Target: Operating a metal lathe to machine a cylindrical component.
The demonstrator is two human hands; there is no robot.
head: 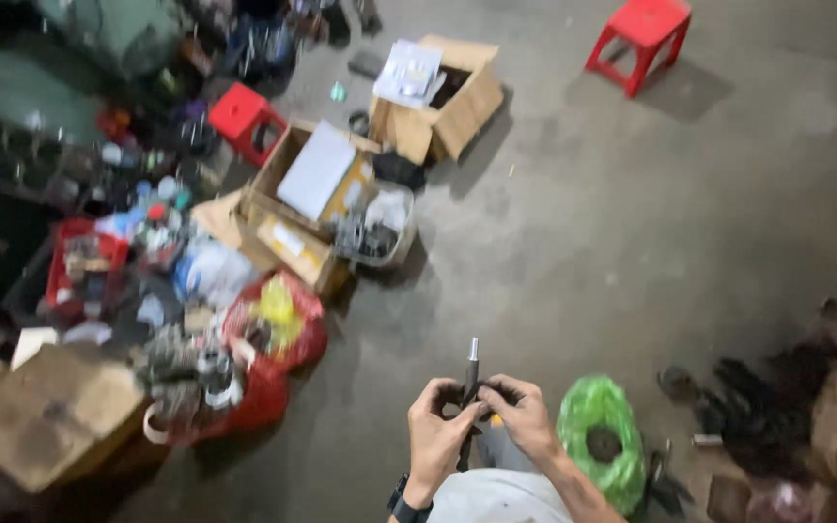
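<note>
Low in the middle of the head view, my left hand (pixel 435 429) and my right hand (pixel 523 415) meet around a dark rod-shaped metal part (pixel 471 373) with a pale silver tip that points up. Both hands grip its lower portion, and fingers hide that end. A black watch sits on my left wrist. My grey-clad knee is just below the hands.
A green plastic bag (pixel 601 439) lies right of my hands. Red bags (pixel 268 349), cardboard boxes (pixel 307 199) and cluttered parts cover the left side. Another open box (pixel 443 97) sits further back. Two red stools (pixel 643 34) (pixel 244 116) stand on the concrete floor (pixel 612 213). Dark scrap lies at right.
</note>
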